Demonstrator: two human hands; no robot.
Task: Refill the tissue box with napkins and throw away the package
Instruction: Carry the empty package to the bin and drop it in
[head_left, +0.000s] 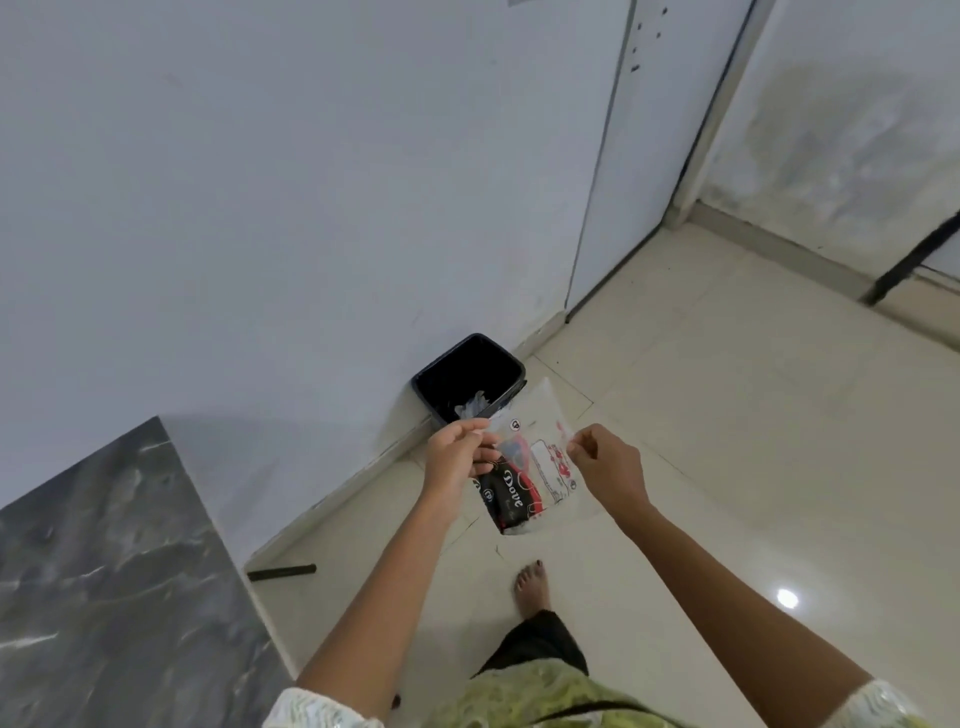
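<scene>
Your bare foot (532, 584) stands on the pale tiled floor (727, 441). Above it, your left hand (457, 457) and right hand (608, 467) each pinch an upper edge of the empty clear package (535, 467), holding it spread just short of the black bin (470, 376) against the wall (260, 208).

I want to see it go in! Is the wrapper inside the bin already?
No, both the left hand and right hand hold the wrapper in the air before the black bin.
</scene>
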